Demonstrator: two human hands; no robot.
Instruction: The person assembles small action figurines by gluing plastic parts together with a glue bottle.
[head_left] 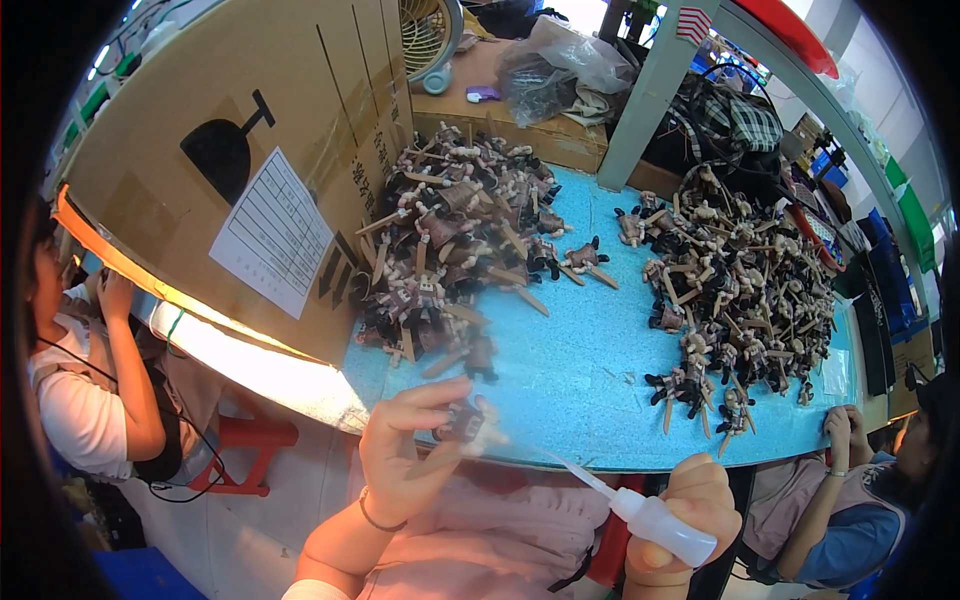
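Right hand (685, 500) grips a squeeze bottle (655, 520); left hand (405, 455) pinches a small figure (462, 422) just beyond the nozzle.

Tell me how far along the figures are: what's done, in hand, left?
Which pile is finished cannot be told. In hand: the left hand holds one small figure, and the right hand points a squeeze bottle at it. Two heaps lie on the blue table: the left pile and the right pile.

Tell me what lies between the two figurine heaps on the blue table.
Between left heap and right heap: one stray figurine on otherwise bare blue table, per the head view.
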